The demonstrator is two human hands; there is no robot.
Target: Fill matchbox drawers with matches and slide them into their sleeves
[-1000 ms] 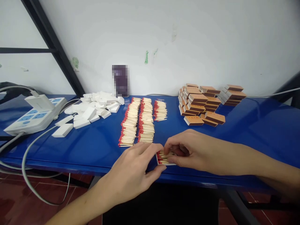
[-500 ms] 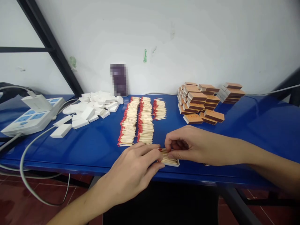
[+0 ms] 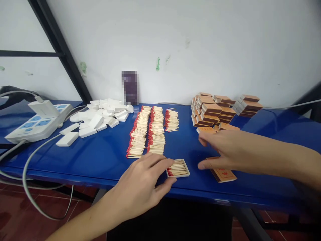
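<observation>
A small white tray filled with red-tipped matches [image 3: 178, 168] lies near the front edge of the blue table [image 3: 100, 157]. My left hand [image 3: 140, 187] rests beside it, fingertips touching the tray's left end and holding it steady. My right hand [image 3: 220, 149] hovers to the right with fingers spread, thumb beside an orange matchbox sleeve [image 3: 222, 173] lying flat on the table; it holds nothing.
Rows of loose matches [image 3: 147, 132] lie mid-table. A heap of white inner trays [image 3: 100, 115] sits at the left, stacks of orange matchboxes [image 3: 215, 108] at the right. A power strip [image 3: 35, 122] with grey cables occupies the far left. A white wall stands behind.
My right hand has left the matches in the tray and moved right, opening over the orange sleeve, which now shows. My left hand has stayed at the tray.
</observation>
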